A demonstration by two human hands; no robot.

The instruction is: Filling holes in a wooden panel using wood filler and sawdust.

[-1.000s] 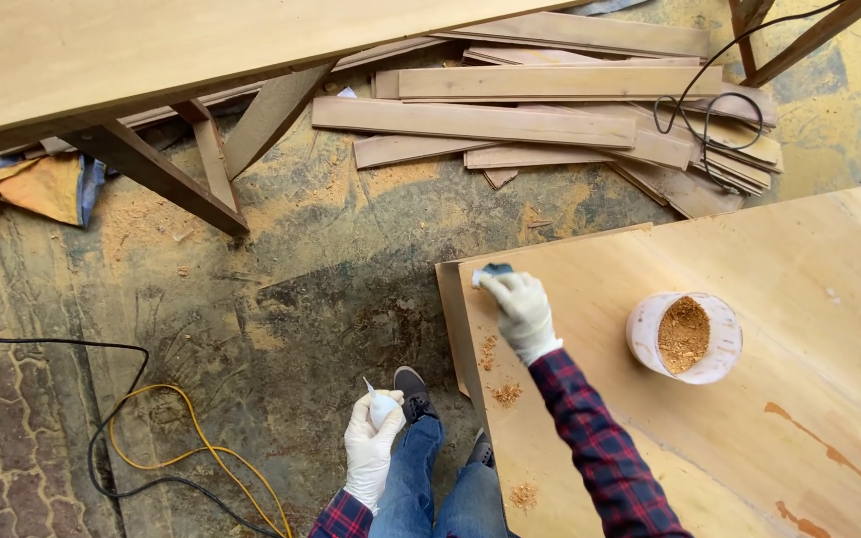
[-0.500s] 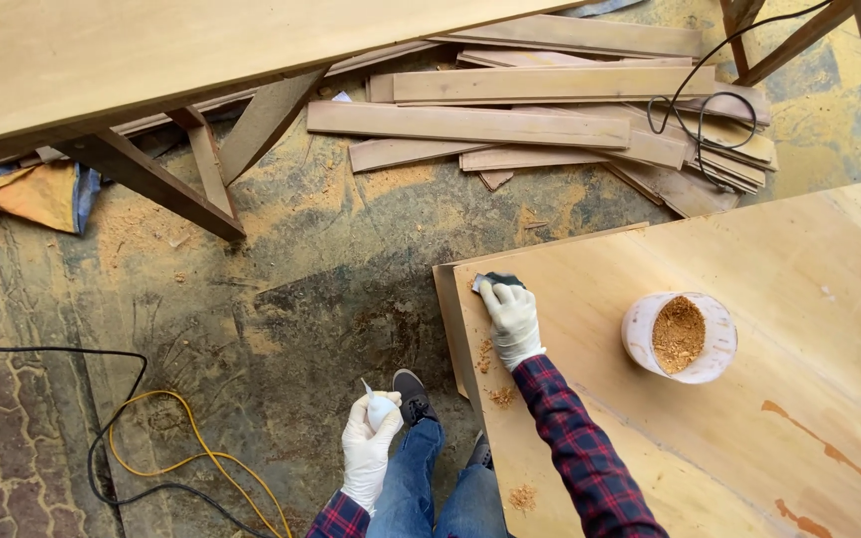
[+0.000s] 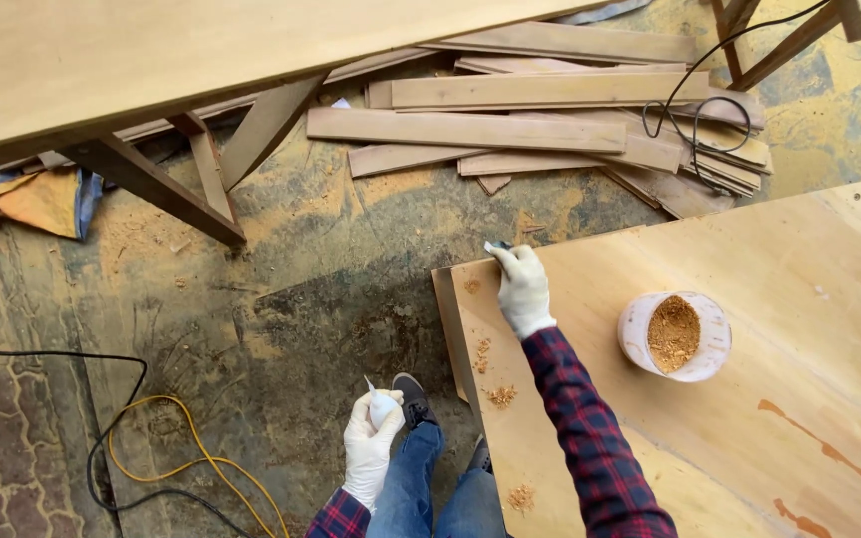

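The person wears white gloves on the left hand (image 3: 369,453) and right hand (image 3: 523,291), red-and-dark-blue checked sleeves, blue jeans and dark shoes.

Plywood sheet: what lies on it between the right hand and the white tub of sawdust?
In the head view, only bare plywood sheet lies between right hand and white tub.

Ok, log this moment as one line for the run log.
left hand: holds small white bottle | right hand: presses small tool on plywood panel corner | sawdust tub: on panel
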